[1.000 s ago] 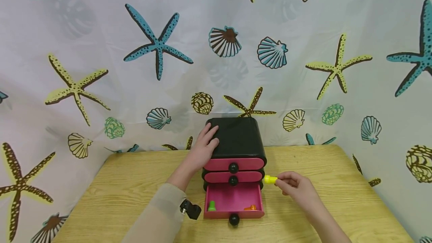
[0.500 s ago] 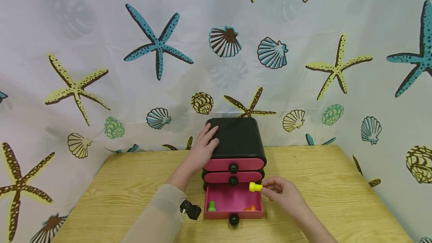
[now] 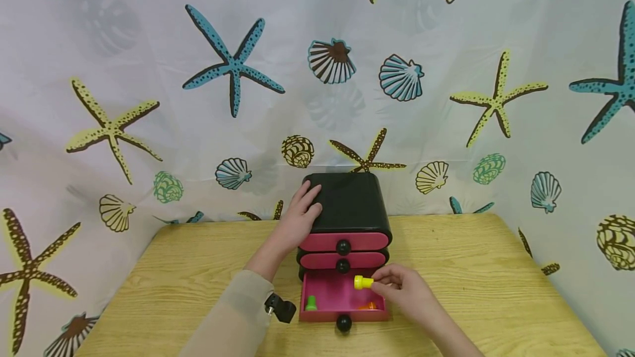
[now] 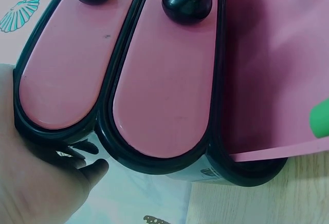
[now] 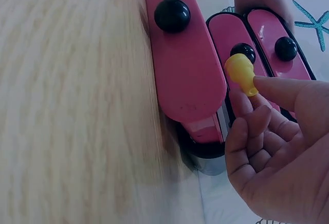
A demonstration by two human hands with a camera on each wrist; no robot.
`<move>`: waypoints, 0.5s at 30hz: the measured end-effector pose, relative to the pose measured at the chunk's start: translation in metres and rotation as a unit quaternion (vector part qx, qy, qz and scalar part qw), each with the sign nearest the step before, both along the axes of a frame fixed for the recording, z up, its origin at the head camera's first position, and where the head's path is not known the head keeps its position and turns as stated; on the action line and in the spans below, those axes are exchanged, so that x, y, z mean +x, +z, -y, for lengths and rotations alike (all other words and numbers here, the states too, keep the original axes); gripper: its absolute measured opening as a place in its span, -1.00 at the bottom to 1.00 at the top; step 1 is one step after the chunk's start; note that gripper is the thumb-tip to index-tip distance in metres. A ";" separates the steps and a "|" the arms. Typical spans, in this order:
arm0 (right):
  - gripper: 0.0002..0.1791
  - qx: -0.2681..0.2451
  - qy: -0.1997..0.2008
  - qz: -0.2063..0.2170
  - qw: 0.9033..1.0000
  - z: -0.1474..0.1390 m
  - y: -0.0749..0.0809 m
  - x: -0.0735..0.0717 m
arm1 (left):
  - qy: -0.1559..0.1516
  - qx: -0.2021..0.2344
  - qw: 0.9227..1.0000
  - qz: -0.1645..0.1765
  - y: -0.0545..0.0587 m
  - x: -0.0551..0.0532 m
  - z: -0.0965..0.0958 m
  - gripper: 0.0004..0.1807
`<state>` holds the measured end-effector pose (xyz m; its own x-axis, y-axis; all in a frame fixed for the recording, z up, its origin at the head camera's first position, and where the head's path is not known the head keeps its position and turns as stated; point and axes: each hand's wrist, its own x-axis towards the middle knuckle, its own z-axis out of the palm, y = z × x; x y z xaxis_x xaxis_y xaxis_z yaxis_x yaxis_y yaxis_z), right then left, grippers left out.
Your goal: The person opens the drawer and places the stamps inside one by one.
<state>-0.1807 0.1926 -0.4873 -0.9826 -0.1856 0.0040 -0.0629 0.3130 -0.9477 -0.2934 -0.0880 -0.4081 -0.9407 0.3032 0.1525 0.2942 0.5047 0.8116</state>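
Note:
A black mini chest of drawers (image 3: 347, 203) with pink drawer fronts stands on the table, its bottom drawer (image 3: 342, 317) pulled out. My left hand (image 3: 295, 223) rests on the chest's upper left edge, fingers extended over the top. Between thumb and fingers, my right hand (image 3: 404, 291) pinches a small yellow peg-shaped piece (image 3: 364, 282) with a wide rounded end. In the head view it appears over the right part of the open drawer. Inside that drawer, a similar green piece (image 3: 311, 303) stands at the left and an orange piece (image 3: 369, 306) lies at the right.
The two upper drawers are closed, each with a round black knob (image 3: 343, 247). A wooden table (image 3: 471, 269) extends to both sides. Behind it hangs a cloth (image 3: 278, 142) printed with starfish and shells. A black wrist-camera mount (image 3: 280, 307) sits on my left sleeve.
My right hand has carried the yellow piece leftward and down, from beside the chest to over the open drawer. The left hand stays in place.

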 end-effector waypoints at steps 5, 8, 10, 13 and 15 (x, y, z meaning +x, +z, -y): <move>-0.79 0.004 0.010 -0.005 1.000 0.003 -0.001 0.001 | 0.001 -0.004 1.000 -0.002 -0.001 0.000 0.000 -0.33; -0.77 0.013 0.005 -0.007 1.000 0.003 -0.001 0.001 | 0.002 -0.005 1.000 -0.002 -0.001 -0.001 0.000 -0.33; -0.77 0.019 0.003 -0.007 1.000 0.003 -0.001 0.001 | 0.003 -0.004 1.000 -0.002 -0.002 -0.001 0.000 -0.33; -0.79 0.026 -0.001 -0.006 1.000 0.003 0.000 0.001 | 0.002 -0.003 1.000 -0.001 -0.002 -0.002 0.000 -0.33; -0.79 0.028 -0.002 -0.005 1.000 0.003 0.000 0.001 | 0.002 -0.002 1.000 -0.001 -0.002 -0.001 0.000 -0.33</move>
